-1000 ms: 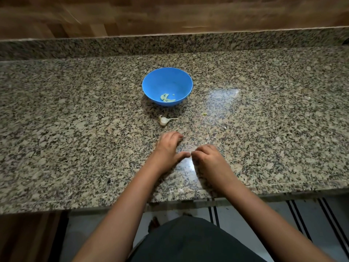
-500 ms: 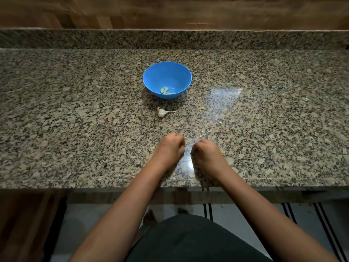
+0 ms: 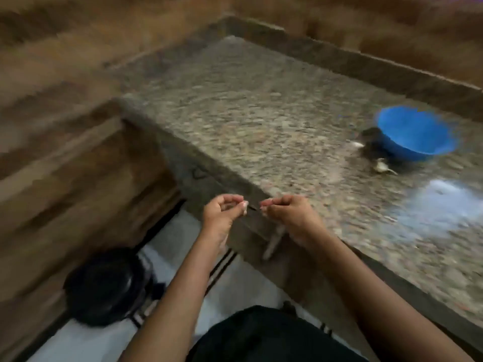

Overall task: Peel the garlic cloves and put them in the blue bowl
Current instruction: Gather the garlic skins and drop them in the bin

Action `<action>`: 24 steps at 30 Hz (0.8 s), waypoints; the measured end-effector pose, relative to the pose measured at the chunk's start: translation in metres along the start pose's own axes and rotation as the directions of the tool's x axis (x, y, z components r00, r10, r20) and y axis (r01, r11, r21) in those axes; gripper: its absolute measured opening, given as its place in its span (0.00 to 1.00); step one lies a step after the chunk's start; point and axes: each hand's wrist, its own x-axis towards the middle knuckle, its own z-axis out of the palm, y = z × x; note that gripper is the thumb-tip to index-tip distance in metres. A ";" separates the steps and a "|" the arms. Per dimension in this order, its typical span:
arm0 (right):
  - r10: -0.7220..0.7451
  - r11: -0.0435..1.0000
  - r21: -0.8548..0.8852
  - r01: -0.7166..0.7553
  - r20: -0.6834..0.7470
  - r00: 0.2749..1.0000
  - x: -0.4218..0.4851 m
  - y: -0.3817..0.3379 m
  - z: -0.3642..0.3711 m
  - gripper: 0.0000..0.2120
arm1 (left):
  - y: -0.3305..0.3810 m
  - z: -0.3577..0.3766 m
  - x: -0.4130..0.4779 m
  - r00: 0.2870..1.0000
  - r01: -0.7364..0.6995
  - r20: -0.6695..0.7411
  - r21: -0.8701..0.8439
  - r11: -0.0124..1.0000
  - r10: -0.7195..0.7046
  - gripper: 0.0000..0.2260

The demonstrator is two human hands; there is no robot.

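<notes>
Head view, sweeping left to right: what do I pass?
Black round object on the floor → left hand → right hand → blue bowl.

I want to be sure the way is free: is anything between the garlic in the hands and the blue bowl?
Nothing visible blocks it. Between the left hand, which pinches a pale garlic piece, and the blue bowl lies only counter, with one garlic clove just before the bowl.

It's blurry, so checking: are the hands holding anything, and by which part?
The left hand pinches a small pale bit at its fingertips, likely garlic; which part of it is too blurred to tell. Whether the right hand holds anything cannot be told.
</notes>
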 end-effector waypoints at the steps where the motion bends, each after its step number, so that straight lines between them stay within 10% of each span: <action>1: 0.007 1.000 0.010 -0.007 0.059 0.998 0.002 0.000 0.031 0.07 | 0.000 -0.030 -0.003 0.998 0.011 -0.055 -0.023 1.000 -0.012 0.07; 10: 0.137 0.991 -0.055 -0.125 0.365 0.921 0.007 0.023 0.287 0.04 | -0.015 -0.268 -0.034 0.878 0.044 -0.462 -0.183 0.982 -0.125 0.09; 24: 0.333 0.934 -0.272 -0.231 0.433 0.838 0.072 0.090 0.460 0.09 | -0.062 -0.403 0.015 0.680 0.194 -0.625 -0.352 0.916 -0.384 0.07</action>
